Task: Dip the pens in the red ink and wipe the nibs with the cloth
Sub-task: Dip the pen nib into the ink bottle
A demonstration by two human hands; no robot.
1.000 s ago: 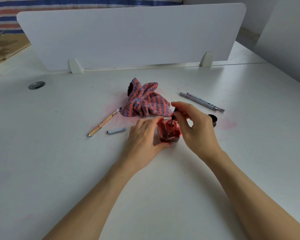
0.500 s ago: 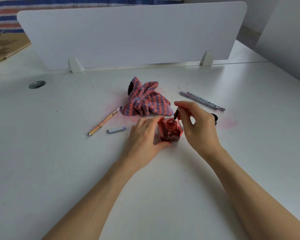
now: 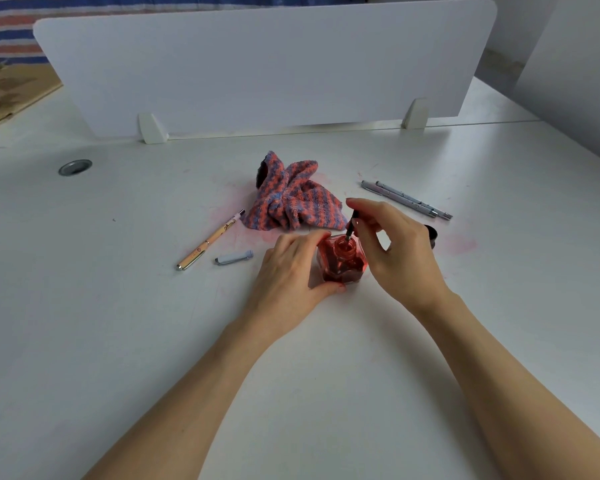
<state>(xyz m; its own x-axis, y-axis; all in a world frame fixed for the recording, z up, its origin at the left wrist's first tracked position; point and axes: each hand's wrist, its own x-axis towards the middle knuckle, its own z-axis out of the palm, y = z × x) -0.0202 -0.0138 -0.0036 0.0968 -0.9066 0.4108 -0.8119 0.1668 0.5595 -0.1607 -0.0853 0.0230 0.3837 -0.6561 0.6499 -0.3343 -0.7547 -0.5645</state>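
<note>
**Nib at the mouth of the red ink bottle**

The left hand was curled round the near-left side of the square red ink bottle, thumb at its near corner, fingers at its far edge, gripping it where it stood on the white table. And there was the right hand, pinching a dark pen between thumb and fingertips, the pen tilted with its nib down at the bottle's open neck! How deep the tip sat in the ink could not be told.

Just behind the bottle lay the crumpled pink-and-blue striped cloth, resting on a faint pink stain. To the left, a tan pen lay on a diagonal, and near its lower end a pale blue-grey cap lay on its side. Off to the right, two grey pens lay side by side, touching or nearly so, well apart from the cloth. A dark round lid peeked out just behind the right hand, partly hidden. A white divider panel stood upright along the far side of the table, and a round metal grommet sat at the far left.
</note>
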